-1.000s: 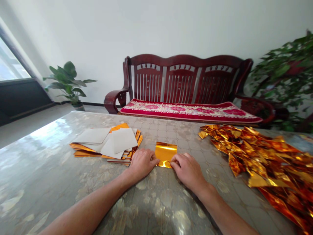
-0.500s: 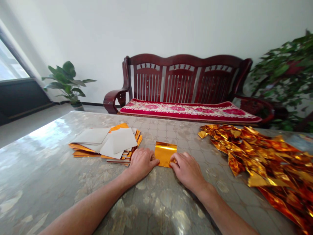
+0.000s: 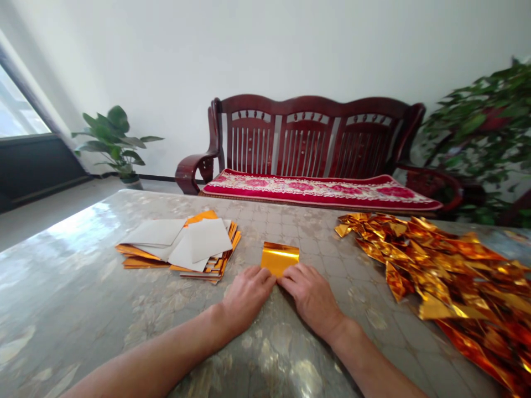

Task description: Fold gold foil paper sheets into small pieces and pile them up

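A small sheet of shiny gold foil paper (image 3: pixel 281 256) lies on the table in front of me, its far edge slightly curled up. My left hand (image 3: pixel 251 287) grips its near edge with the fingers bent and pressed together. Close beside it, my right hand (image 3: pixel 306 290) pinches the same near edge, so the two sets of fingertips almost meet. The fingers cover that edge, and I cannot see whether it is folded there. Left of my hands is a loose stack of foil paper sheets (image 3: pixel 209 243), several with the pale back upward.
A heap of folded gold foil pieces (image 3: pixel 452 276) spreads over the right side of the patterned table (image 3: pixel 174 342). Beyond the table stands a dark red wooden bench (image 3: pixel 305 138) with a red floral cushion (image 3: pixel 323 187). Potted plants (image 3: pixel 118 141) stand on both sides.
Both hands have slid from the sheet's sides toward the middle of its near edge, coming closer together and nearer to me. The stack and heap stay put.
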A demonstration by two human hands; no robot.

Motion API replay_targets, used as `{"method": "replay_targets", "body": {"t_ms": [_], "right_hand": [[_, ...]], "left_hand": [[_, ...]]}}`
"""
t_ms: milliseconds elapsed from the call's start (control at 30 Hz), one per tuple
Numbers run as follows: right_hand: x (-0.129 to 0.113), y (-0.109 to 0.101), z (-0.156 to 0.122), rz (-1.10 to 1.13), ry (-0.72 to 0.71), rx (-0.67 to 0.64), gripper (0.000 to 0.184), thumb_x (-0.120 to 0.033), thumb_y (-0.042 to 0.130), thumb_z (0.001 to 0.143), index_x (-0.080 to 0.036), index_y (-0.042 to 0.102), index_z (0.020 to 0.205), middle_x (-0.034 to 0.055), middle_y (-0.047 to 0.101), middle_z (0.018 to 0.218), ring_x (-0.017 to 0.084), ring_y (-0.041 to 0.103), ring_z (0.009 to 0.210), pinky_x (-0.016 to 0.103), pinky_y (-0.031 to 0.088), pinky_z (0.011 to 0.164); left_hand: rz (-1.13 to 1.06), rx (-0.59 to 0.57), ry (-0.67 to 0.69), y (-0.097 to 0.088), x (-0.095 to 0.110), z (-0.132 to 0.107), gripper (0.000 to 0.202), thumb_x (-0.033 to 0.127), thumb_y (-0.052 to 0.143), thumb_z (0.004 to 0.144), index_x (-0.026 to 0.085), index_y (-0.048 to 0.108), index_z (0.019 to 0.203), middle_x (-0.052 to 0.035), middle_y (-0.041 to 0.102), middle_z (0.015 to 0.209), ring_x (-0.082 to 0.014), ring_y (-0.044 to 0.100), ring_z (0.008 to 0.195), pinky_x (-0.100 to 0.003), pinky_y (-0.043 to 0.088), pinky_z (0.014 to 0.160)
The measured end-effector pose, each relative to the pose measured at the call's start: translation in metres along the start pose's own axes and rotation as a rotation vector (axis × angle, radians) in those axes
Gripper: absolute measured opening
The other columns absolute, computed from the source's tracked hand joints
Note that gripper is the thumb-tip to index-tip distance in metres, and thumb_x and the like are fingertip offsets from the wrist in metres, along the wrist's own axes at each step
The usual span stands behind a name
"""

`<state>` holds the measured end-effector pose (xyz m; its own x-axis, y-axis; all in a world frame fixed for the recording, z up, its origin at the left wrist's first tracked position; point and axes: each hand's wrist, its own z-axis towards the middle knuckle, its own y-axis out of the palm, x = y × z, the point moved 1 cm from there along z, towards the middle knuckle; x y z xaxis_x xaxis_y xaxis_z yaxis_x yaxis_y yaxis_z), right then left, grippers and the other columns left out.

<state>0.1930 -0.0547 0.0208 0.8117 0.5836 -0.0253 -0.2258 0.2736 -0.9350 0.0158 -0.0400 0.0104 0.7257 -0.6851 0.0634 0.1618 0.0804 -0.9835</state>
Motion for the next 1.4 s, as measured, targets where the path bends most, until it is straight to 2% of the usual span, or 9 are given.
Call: {"method": "replay_targets", "body": {"t_ms": [100, 267, 467, 700, 800, 933, 1067, 1200, 1400], "right_hand": [[0.0, -0.002, -0.002, -0.007, -0.024, -0.027, 0.014, -0.02, 0.058, 0.094, -0.024, 0.07, 0.098, 0.0028, 0.067, 0.091, 0.018, 0.056, 0.089, 0.031, 0.039, 0.079], [0.004, -0.005, -0.008, -0.013, -0.017, -0.022, 0.019, -0.016, 0.055, 0.095, -0.024, 0.071, 0.096, 0.0024, 0.069, 0.088, 0.017, 0.058, 0.086, 0.031, 0.036, 0.078], [0.019, -0.004, -0.014, -0.015, 0.025, 0.022, 0.022, -0.01, 0.055, 0.088, -0.022, 0.068, 0.075, 0.0008, 0.067, 0.076, 0.016, 0.056, 0.075, 0.031, 0.033, 0.071], [0.018, -0.006, -0.014, -0.056, 0.049, 0.119, 0.023, -0.002, 0.054, 0.075, -0.02, 0.061, 0.063, 0.0028, 0.062, 0.068, 0.016, 0.05, 0.068, 0.032, 0.029, 0.067], [0.011, -0.005, -0.013, -0.064, 0.023, 0.135, 0.021, -0.003, 0.055, 0.072, -0.02, 0.059, 0.061, 0.0028, 0.06, 0.066, 0.016, 0.048, 0.066, 0.032, 0.028, 0.066], [0.003, -0.003, -0.01, -0.051, 0.009, 0.142, 0.018, -0.007, 0.056, 0.074, -0.02, 0.057, 0.062, 0.0025, 0.058, 0.066, 0.017, 0.046, 0.066, 0.033, 0.027, 0.066], [-0.001, -0.003, -0.009, -0.017, 0.015, 0.131, 0.017, -0.007, 0.055, 0.074, -0.02, 0.058, 0.064, 0.0025, 0.058, 0.067, 0.017, 0.045, 0.067, 0.033, 0.026, 0.067], [-0.003, -0.001, -0.009, 0.002, 0.029, 0.127, 0.019, -0.005, 0.054, 0.075, -0.02, 0.057, 0.065, 0.0026, 0.058, 0.068, 0.018, 0.045, 0.068, 0.032, 0.025, 0.066], [-0.004, 0.002, -0.007, 0.008, 0.029, 0.142, 0.019, -0.006, 0.053, 0.078, -0.02, 0.056, 0.066, 0.0029, 0.057, 0.069, 0.018, 0.045, 0.069, 0.032, 0.025, 0.067]], "left_hand": [[0.1, -0.03, -0.01, 0.005, 0.009, -0.007, 0.018, 0.01, 0.053, 0.09, 0.016, 0.06, 0.106, -0.0101, 0.064, 0.102, -0.0232, 0.06, 0.093, -0.036, 0.05, 0.081], [0.238, 0.0, 0.025, 0.01, 0.015, -0.019, 0.046, 0.008, 0.048, 0.09, 0.008, 0.049, 0.135, -0.0219, 0.054, 0.136, -0.0309, 0.055, 0.121, -0.043, 0.049, 0.094], [0.274, -0.069, -0.021, 0.005, 0.015, -0.022, 0.047, 0.007, 0.045, 0.091, 0.009, 0.049, 0.137, -0.0206, 0.052, 0.142, -0.0306, 0.053, 0.127, -0.043, 0.047, 0.099], [0.264, -0.046, -0.067, -0.002, 0.004, -0.018, 0.04, 0.006, 0.047, 0.091, 0.007, 0.054, 0.13, -0.0196, 0.06, 0.129, -0.0293, 0.059, 0.112, -0.042, 0.047, 0.091], [0.253, -0.024, -0.098, -0.005, -0.002, -0.012, 0.028, 0.009, 0.046, 0.092, 0.011, 0.061, 0.115, -0.0145, 0.065, 0.112, -0.0276, 0.061, 0.1, -0.042, 0.047, 0.085], [0.156, -0.001, -0.154, -0.012, -0.009, -0.001, 0.022, 0.025, 0.046, 0.098, 0.018, 0.065, 0.091, -0.0076, 0.065, 0.092, -0.0255, 0.06, 0.091, -0.04, 0.046, 0.082], [0.088, 0.018, -0.288, -0.015, -0.014, 0.006, 0.019, 0.036, 0.057, 0.094, 0.018, 0.064, 0.093, -0.0072, 0.063, 0.094, -0.0262, 0.06, 0.092, -0.039, 0.046, 0.082], [0.045, 0.015, -0.417, -0.016, -0.018, 0.008, 0.026, 0.041, 0.064, 0.087, 0.017, 0.061, 0.097, -0.0079, 0.061, 0.097, -0.0273, 0.06, 0.093, -0.038, 0.046, 0.08], [-0.081, 0.082, -0.444, -0.014, -0.023, 0.009, 0.019, 0.037, 0.064, 0.085, 0.019, 0.06, 0.088, -0.0055, 0.061, 0.096, -0.0238, 0.059, 0.095, -0.034, 0.043, 0.083]]}}
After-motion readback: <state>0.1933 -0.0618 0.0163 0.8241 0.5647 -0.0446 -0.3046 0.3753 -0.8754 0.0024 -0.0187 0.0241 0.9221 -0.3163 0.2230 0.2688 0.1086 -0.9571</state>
